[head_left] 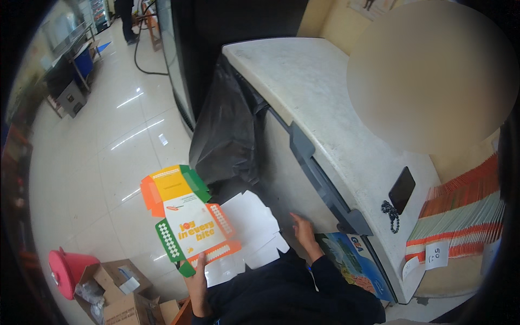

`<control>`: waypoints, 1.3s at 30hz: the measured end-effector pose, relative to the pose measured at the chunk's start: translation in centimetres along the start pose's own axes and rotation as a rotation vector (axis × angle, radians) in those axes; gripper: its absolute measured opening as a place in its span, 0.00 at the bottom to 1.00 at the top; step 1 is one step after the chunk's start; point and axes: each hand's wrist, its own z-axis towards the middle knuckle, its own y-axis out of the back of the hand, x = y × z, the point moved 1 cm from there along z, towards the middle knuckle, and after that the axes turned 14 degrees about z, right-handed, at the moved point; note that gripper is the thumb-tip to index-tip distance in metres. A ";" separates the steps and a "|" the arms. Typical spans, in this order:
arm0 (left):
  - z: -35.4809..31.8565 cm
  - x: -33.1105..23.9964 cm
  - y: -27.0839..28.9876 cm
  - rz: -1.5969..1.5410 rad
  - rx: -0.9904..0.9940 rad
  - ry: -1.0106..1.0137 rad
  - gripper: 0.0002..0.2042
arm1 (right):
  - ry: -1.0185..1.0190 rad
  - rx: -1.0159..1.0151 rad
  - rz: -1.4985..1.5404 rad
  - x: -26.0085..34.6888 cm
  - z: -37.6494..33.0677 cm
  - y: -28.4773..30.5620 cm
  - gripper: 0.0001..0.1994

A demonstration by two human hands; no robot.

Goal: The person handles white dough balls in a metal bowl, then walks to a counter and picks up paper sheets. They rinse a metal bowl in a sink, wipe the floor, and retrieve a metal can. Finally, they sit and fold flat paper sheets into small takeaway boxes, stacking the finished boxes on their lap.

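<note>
A flattened food carton (196, 230), white, yellow, green and orange, is spread unfolded at the centre. My left hand (197, 280) is closed on its lower edge, thumb on top. Beneath and to the right of it, over my lap, lies a second flat carton (257, 225) with its plain white side up. My right hand (305, 234) is apart from both, just right of the white carton. Its index finger is stretched out and nothing shows in it; the other fingers are partly hidden.
On the right stands a chest freezer (303, 70) with a black phone (402, 190), a bead string (391, 215) and a stack of flat cartons (457, 216). Black plastic (225, 130) hangs at its corner. Lower left are a pink bin (76, 268) and open cardboard boxes (116, 281).
</note>
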 end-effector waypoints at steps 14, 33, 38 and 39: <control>0.8 -7.3 5.0 0.491 0.059 -0.473 0.09 | 1.034 0.359 0.401 30.0 6.6 2.3 0.14; -0.1 -8.3 1.9 0.396 -0.470 -0.573 0.04 | 0.603 0.284 0.559 30.1 5.1 0.0 0.08; -0.2 -8.6 2.5 0.422 -0.553 -0.611 0.04 | 0.616 0.242 0.612 29.7 4.2 -0.5 0.08; 0.0 -8.6 2.7 0.453 -0.574 -0.587 0.04 | 0.729 0.243 0.625 29.7 4.1 -0.5 0.08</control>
